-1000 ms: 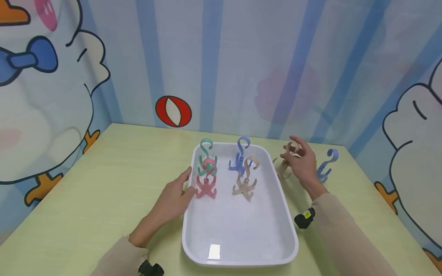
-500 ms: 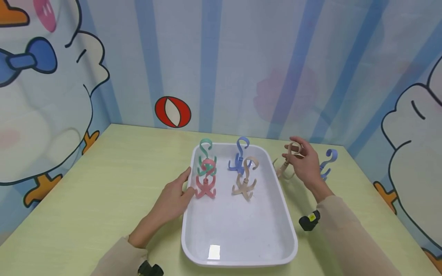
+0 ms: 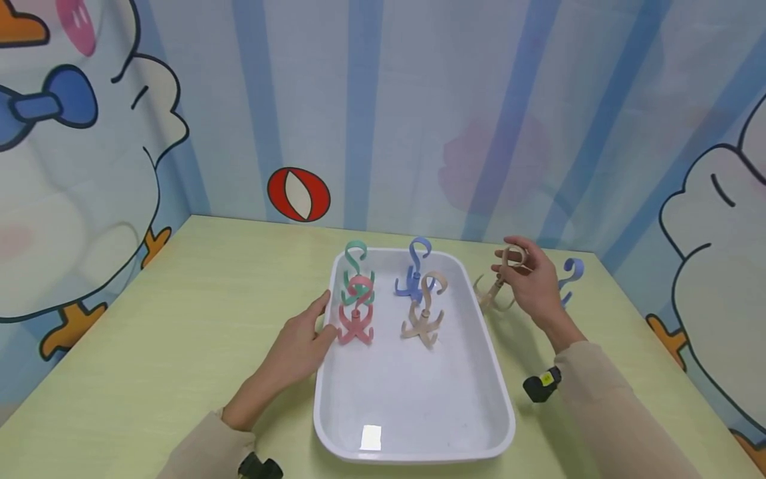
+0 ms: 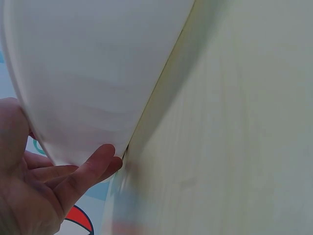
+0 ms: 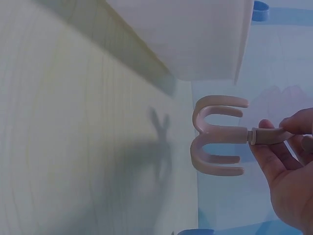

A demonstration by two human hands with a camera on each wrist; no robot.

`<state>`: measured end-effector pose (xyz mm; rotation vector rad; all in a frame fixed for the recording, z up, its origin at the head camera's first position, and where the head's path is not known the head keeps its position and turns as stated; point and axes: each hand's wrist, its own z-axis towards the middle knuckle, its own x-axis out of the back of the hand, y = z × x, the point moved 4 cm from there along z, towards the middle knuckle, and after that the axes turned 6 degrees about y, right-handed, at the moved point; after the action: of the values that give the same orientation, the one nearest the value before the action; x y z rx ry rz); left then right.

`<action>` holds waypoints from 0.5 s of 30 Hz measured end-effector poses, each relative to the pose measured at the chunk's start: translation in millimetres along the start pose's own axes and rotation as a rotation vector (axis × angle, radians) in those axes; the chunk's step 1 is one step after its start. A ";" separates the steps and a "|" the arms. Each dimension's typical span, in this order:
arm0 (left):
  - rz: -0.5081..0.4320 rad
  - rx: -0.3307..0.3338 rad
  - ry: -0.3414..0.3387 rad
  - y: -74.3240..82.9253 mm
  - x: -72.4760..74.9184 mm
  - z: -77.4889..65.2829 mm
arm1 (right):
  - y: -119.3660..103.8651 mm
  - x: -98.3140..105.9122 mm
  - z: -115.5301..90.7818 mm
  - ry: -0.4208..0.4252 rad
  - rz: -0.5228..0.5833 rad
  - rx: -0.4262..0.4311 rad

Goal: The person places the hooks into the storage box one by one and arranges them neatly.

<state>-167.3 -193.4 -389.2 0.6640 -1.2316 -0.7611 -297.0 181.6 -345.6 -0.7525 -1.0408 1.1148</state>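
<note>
My right hand (image 3: 529, 283) pinches a beige four-pronged hanging hook (image 3: 495, 293) by its curved top, to the right of the tray. In the right wrist view, the prongs of this hook (image 5: 220, 134) point away from the table, and its shadow falls apart from it. My left hand (image 3: 299, 342) holds the left wall of a white tray (image 3: 413, 459), thumb at the rim and fingers against the outer side (image 4: 93, 166). Inside the tray stand a green hook (image 3: 357, 253), a pink hook (image 3: 356, 326), a blue hook (image 3: 413, 283) and another beige hook (image 3: 423, 326).
Another blue hook (image 3: 572, 269) stands on the table behind my right hand, partly hidden by it. The pale yellow table (image 3: 179, 332) ends at a striped blue curtain (image 3: 407, 133) with cartoon prints.
My right hand has moved slightly to the right with the beige hook, which tilts more, and covers more of the blue hook behind. The left hand keeps its place on the tray.
</note>
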 end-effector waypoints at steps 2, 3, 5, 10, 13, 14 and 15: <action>0.001 0.000 0.001 -0.2 0.1 -0.2 | -2.7 1.2 -0.1 -0.007 -0.008 0.006; 0.002 0.000 0.001 -0.3 0.1 -0.2 | -4.1 1.8 -0.2 -0.010 -0.012 0.009; 0.005 -0.001 0.002 -0.5 0.0 -0.2 | -7.2 2.7 -0.2 -0.017 -0.019 0.017; 0.004 0.008 -0.002 0.0 -0.7 -0.5 | -14.6 4.0 -0.3 -0.025 -0.024 0.038; -0.002 0.011 -0.005 0.2 -0.9 -0.3 | -18.2 4.6 -0.4 -0.025 -0.016 0.047; -0.003 0.011 -0.005 0.6 -1.0 -0.4 | -19.4 4.8 -0.5 -0.026 -0.014 0.049; -0.003 0.010 -0.006 0.6 -1.0 -0.3 | -20.6 5.1 -0.7 -0.027 -0.014 0.052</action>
<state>-167.1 -192.3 -389.3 0.6726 -1.2406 -0.7602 -288.8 180.4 -326.1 -0.6898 -1.0343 1.1384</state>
